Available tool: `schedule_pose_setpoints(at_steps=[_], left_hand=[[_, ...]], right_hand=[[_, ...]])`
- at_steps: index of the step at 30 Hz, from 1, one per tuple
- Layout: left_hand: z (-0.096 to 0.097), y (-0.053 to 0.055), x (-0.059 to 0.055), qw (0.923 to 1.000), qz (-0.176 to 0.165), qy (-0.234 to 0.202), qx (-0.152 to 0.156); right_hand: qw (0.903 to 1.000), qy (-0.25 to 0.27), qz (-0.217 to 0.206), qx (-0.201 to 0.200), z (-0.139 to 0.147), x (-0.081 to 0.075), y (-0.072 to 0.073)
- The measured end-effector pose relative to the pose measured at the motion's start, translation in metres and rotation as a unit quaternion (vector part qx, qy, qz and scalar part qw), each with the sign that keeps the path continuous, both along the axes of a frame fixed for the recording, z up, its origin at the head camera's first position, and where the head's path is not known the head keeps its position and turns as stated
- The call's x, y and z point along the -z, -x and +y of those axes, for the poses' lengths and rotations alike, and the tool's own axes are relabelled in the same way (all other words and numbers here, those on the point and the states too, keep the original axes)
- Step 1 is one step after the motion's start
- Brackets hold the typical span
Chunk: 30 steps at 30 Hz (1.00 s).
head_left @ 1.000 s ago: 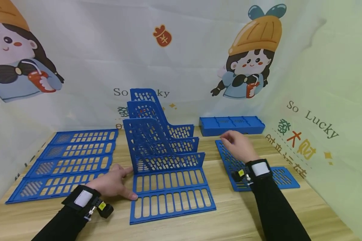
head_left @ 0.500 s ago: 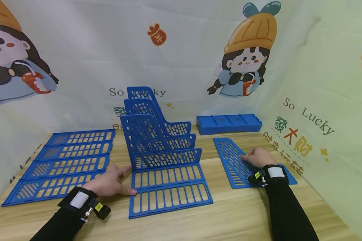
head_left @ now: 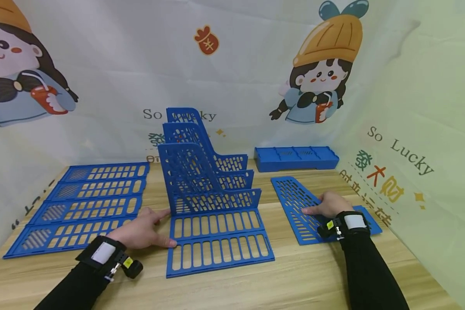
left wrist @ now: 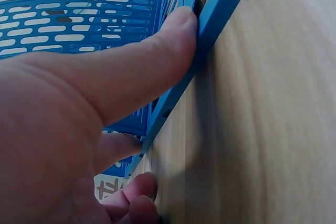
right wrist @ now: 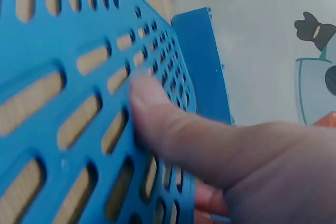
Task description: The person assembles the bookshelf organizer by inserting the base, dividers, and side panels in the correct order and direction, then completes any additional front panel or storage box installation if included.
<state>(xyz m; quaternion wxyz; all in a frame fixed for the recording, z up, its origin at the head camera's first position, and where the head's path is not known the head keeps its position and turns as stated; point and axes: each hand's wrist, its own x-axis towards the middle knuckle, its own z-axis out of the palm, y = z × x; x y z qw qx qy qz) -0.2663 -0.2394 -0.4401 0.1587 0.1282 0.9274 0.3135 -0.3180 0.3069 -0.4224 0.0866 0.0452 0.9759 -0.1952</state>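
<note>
Right wrist view: right hand (right wrist: 252,161) cut off lower right, thumb tip (right wrist: 143,92) blurred, 1 slotted panel (right wrist: 79,90) cut off left

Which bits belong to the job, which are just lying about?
Seemingly in the job:
slotted base, left hand at its edge
three upright dividers on it
L-shaped panel, gripped by right hand

Lying about, held by neither hand:
four flat slotted panels
ridged blue piece, back right

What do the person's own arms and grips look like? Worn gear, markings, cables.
Left grip and right grip: no gloves. Left sleeve and right sleeve: long, black. Each wrist wears a black strap with a white rectangular patch, plus a small black camera with a yellow square and a silvery fitting. No cables discernible.
</note>
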Motion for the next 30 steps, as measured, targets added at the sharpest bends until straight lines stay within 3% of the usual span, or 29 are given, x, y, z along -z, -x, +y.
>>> schedule_pose_setpoints(at_steps=[9, 16, 21, 26, 30], left_hand=[[0.0, -0.001, -0.001, 1.0, -0.006, 0.003, -0.005], [0.001, 0.0, -0.003, 0.9997, 0.002, 0.023, -0.004], [0.002, 0.001, -0.004, 0.9996, 0.004, 0.028, -0.006], [0.002, 0.002, -0.003, 0.9993, 0.011, 0.034, -0.004], [0.002, 0.001, -0.003, 0.9993, 0.011, 0.035, -0.006]], right_hand=[[0.9975, -0.037, 0.061, -0.009, 0.002, -0.004, -0.002], [0.9948, -0.021, 0.099, -0.01, 0.001, -0.007, -0.002], [0.9901, 0.057, 0.127, -0.021, -0.001, -0.023, -0.009], [0.9676, 0.17, 0.157, -0.102, -0.017, -0.042, -0.022], [0.9545, 0.192, 0.169, -0.153, -0.036, -0.043, -0.023]])
